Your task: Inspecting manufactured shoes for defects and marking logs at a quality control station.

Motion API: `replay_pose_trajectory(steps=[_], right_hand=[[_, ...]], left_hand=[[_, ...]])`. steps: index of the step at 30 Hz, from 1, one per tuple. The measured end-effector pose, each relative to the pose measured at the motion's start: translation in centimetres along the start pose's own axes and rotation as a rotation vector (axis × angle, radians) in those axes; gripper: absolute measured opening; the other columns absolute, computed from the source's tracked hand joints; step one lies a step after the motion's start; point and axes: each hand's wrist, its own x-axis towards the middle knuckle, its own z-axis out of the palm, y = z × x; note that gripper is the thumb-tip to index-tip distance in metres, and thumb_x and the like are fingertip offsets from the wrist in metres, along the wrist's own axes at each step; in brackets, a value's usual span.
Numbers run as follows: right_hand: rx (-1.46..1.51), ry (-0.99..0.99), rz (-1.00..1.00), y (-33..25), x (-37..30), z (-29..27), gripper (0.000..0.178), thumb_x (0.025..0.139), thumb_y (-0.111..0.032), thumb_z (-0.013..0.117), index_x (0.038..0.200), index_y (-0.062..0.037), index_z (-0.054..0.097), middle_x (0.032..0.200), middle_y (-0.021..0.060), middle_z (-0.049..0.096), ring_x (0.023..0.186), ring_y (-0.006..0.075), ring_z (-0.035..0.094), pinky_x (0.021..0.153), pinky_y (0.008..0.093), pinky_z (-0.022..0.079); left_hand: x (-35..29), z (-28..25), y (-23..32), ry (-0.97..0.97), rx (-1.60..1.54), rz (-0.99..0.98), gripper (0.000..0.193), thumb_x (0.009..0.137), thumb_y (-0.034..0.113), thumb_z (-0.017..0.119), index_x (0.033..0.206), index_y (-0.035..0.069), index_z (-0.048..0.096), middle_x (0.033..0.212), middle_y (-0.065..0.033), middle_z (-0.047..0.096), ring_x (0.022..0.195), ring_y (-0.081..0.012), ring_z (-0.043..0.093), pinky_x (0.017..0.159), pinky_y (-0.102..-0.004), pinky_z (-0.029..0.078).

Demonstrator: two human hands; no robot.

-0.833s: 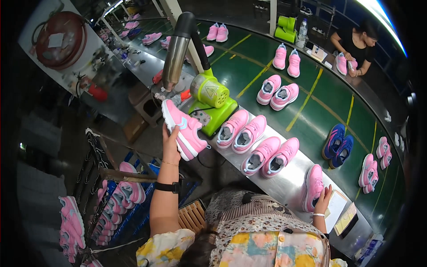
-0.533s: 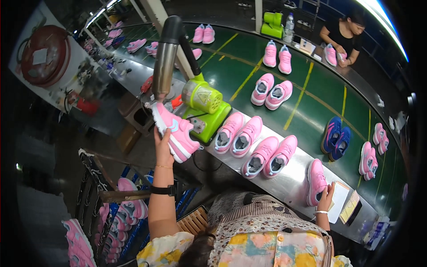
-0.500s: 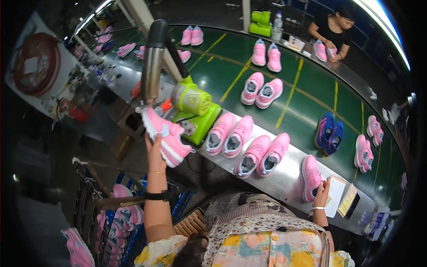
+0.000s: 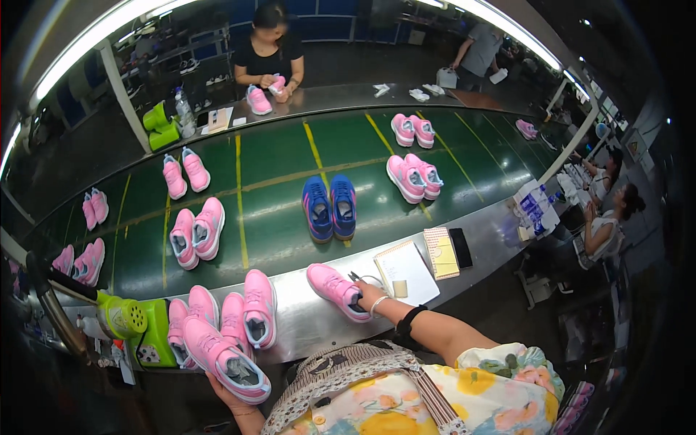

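In my left hand (image 4: 230, 397) is a pink sneaker (image 4: 217, 354) with a white sole, held from below with its opening tilted toward me. My right hand (image 4: 368, 296) grips the heel and collar of another pink sneaker (image 4: 333, 286) lying on the metal ledge; its fingertips are partly hidden. Right beside those fingers is a small dark-tipped tool (image 4: 355, 277), its kind unclear. Behind the left-hand shoe, more pink sneakers (image 4: 259, 308) stand on the ledge, partly covered by it.
A green conveyor belt (image 4: 279, 217) carries pink pairs and one blue pair (image 4: 328, 208). An open notebook (image 4: 413, 272), a yellow pad (image 4: 441, 254) and a black phone (image 4: 460, 248) lie right. A lime-green machine (image 4: 152, 333) stands left. Across the belt, a co-worker (image 4: 270, 58) handles a shoe.
The view has swung right. My left hand has brought its sneaker away from the green machine's metal nozzle to in front of the ledge. My right hand has closed on the other sneaker's heel.
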Motion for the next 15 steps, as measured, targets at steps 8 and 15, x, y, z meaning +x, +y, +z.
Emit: replay_pose_trajectory(steps=[8,15], right_hand=[[0.258,-0.349,-0.548,0.8,1.6,0.3,0.068,0.082,-0.027,0.058,0.138,-0.0118,0.021,0.125,0.0249,0.044,0.113,0.0353,0.047,0.094,0.0381,0.038],[0.249,0.234,-0.333,13.6,7.1,-13.0,0.058,0.076,-0.021,0.063,0.127,-0.0111,0.039,0.112,0.0208,0.05,0.106,0.0348,0.049,0.092,0.0378,0.039]], left_hand=[[5.2,8.4,-9.2,-0.222,-0.022,-0.204,0.07,0.081,0.056,0.047,0.12,-0.002,0.044,0.11,-0.0202,0.054,0.096,-0.0325,0.055,0.083,-0.0434,0.046],[5.3,13.9,-14.2,-0.161,-0.008,-0.233,0.068,0.082,0.055,0.044,0.12,-0.001,0.045,0.109,-0.0237,0.055,0.092,-0.0384,0.056,0.077,-0.0483,0.048]])
